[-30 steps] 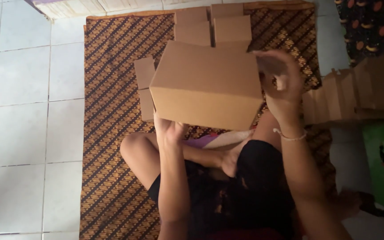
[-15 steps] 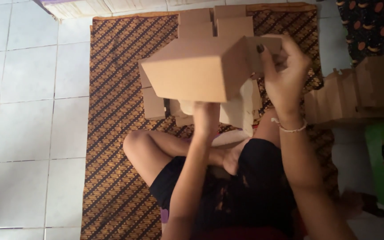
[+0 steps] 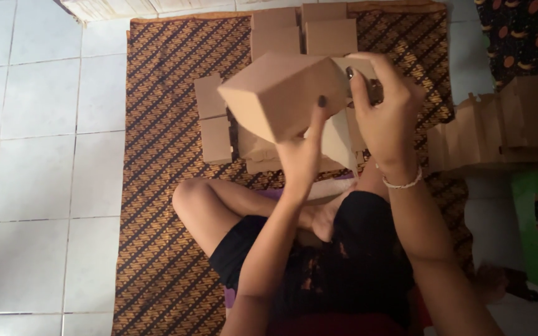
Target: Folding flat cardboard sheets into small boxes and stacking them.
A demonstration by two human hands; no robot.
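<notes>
— Cardboard box (image 3: 281, 93): what's it like?
— Plain brown, matte, smooth-sided, held tilted above the woven patterned mat (image 3: 157, 155).
— And the grip?
— Left hand (image 3: 300, 155) props it from beneath, thumb up its near face. Right hand (image 3: 384, 118) clasps its right end, fingers curled over a flap.
— Beneath?
— Flat cardboard pieces (image 3: 214, 127).

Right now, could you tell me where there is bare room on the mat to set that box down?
The patterned mat is bare left of the flat cardboard pieces, out to the white tiles. It is crowded beneath the box, held by the left hand and right hand, and beside the cardboard stack.
</notes>
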